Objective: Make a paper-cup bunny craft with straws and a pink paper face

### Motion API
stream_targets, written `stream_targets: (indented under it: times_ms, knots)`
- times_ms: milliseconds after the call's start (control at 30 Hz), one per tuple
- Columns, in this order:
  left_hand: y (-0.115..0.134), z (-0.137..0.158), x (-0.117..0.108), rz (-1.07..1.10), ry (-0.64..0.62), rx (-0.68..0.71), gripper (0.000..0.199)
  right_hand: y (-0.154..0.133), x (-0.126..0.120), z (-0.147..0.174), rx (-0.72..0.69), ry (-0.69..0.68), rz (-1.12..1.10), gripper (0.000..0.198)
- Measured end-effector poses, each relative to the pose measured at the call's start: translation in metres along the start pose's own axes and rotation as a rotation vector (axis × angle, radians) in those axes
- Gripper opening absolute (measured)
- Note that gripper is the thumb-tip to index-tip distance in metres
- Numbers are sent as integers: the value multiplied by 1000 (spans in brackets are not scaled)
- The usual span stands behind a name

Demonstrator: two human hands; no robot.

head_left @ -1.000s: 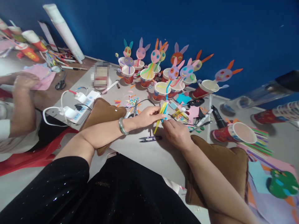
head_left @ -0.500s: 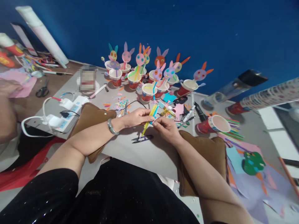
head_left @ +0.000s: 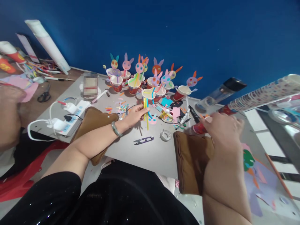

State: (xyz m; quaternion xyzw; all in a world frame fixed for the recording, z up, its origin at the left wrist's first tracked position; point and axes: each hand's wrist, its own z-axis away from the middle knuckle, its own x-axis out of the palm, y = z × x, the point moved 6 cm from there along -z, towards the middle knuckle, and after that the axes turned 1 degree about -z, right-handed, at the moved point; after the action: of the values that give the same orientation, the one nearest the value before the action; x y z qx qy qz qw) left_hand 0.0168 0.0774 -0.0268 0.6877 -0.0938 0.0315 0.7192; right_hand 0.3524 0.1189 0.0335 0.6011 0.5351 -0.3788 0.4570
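Observation:
My left hand (head_left: 136,116) pinches a bunch of straws, yellow straws (head_left: 145,115) and a blue one, held upright over the table. A pink paper rabbit face (head_left: 152,120) hangs at the lower end of the blue straw. Stretched out to the right, my right hand (head_left: 223,129) is over a red paper cup (head_left: 199,128) and partly covers it. Its fingertips are hidden, so its hold cannot be made out. Thread snips (head_left: 143,140) and a roll of tape (head_left: 165,135) lie on the table between my arms.
Several paper cups with rabbit figures (head_left: 134,89) stand by the blue wall. A power strip (head_left: 76,117) and brown cushions (head_left: 193,162) flank my place. At right are a clear bottle (head_left: 217,95) and stacked cups (head_left: 264,93). Another person's hand (head_left: 11,93) is at far left.
My right hand has left the straws and moved right to the red cup. My left hand keeps the straws. The tape roll and the pink rabbit face have come into sight.

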Motion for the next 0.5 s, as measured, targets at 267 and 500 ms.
stream_targets:
  times_ms: [267,500]
  knots:
    - [-1,1,0,47,-8,24,42,-13,-10,53,-164,254,5,17]
    - [-5,-2,-1,52,5,23,39,-106,-60,97,-615,637,133,18]
